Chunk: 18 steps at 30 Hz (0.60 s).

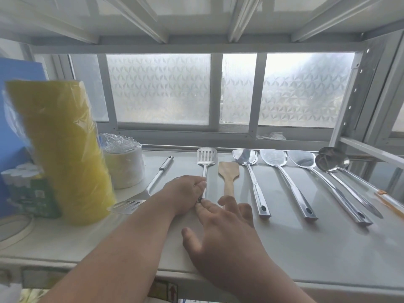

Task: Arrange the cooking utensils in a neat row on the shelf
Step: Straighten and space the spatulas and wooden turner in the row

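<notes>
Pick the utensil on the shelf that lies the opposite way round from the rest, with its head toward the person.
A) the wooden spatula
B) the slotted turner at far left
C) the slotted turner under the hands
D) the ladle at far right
B: the slotted turner at far left lies slanted, its slotted head near the shelf front edge and its handle pointing toward the window.

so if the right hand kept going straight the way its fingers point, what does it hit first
Probably the wooden spatula: the right hand points away from the person with its fingertips at the spatula's handle end, its index finger touching the slotted turner that the left hand grips. Depth is unclear.
</notes>
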### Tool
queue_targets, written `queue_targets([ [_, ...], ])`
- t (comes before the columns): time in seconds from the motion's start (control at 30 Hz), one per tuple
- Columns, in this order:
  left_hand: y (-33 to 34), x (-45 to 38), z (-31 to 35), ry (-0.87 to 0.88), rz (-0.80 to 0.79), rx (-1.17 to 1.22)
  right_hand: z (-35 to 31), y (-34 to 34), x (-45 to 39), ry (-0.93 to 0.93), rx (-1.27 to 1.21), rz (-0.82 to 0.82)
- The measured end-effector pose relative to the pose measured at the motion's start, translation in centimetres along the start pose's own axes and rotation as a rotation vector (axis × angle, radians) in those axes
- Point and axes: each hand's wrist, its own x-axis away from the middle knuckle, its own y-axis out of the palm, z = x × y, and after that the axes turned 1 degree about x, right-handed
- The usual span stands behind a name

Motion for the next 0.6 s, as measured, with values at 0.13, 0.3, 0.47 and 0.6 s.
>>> queue_targets([
  [0.13,-0.01,-0.08,-0.25,-0.011,0.003,0.014,0.04,0.08,-0.01,0.000,-0.014,0.008],
  [0.3,0.08,-0.01,-0.48,-0.019,0.018,0.009,0.09,0.13,-0.01,-0.003,-0.015,0.010],
  [0.47,0.12,-0.04,-0.49,-0.023,0.026,0.034,0.06,0.18,0.03,-0.010,-0.017,0.024],
  [0.6,0.05,0.12,-0.26,-0.027,0.028,0.055,0.09,0.12,0.06,-0.014,-0.019,0.034],
])
